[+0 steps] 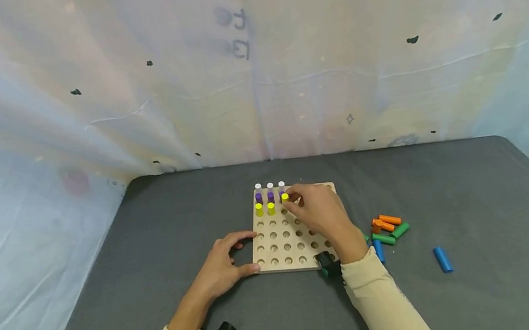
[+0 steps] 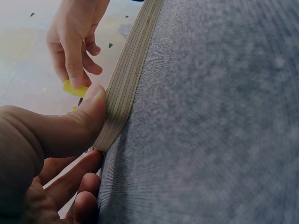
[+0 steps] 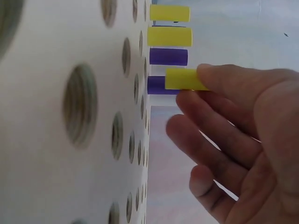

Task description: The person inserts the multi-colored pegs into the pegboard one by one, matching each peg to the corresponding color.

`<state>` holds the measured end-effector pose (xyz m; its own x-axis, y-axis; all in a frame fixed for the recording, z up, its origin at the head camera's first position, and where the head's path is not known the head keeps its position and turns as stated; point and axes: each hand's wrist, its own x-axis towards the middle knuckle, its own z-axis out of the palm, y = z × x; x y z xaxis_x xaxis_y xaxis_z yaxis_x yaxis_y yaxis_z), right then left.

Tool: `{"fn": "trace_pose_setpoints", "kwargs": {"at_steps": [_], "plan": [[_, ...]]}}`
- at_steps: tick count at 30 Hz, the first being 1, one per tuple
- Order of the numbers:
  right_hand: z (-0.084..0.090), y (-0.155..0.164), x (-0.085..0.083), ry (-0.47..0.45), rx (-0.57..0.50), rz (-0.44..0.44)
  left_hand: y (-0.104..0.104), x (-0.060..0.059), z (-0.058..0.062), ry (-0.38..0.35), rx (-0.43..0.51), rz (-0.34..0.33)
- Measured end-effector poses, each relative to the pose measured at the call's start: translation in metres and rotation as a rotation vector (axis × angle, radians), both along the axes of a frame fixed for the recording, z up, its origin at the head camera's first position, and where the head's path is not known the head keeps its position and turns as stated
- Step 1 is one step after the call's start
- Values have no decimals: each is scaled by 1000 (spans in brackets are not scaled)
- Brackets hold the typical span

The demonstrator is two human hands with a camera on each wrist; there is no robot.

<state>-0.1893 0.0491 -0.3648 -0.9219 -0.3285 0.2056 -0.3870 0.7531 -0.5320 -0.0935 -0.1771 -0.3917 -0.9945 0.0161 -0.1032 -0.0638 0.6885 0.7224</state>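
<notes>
**One yellow peg pinched over the third row**

One short yellow cylindrical peg [image 3: 182, 79] sits at the fingertips of the right hand [image 1: 318, 211], its grip clamped on the peg's upper end while the lower end meets the pale wooden pegboard [image 1: 282, 246] beside two yellow pegs [image 1: 265, 208] standing in that row. The right hand reaches in from the board's near right corner, its other fingers loosely spread. The left hand [image 1: 222, 265] braces the board's near left edge on the grey table [image 1: 474, 198], thumb pressed to the side. Three white pegs [image 1: 269, 185] and three purple pegs [image 1: 265, 196] stand behind. Loose orange, green and blue pegs [image 1: 387, 229] lie right of the board.
</notes>
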Motion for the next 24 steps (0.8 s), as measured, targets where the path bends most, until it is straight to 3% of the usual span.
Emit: {"fn": "trace_pose_setpoints", "kwargs": {"at_steps": [7,24], "plan": [[-2,-2,-2,-72,37,-2,1,-1,-1,-3,-12,6],[-5,-7,-3,-73,60,-4,0,-1,0,-18,-10,16]]}}
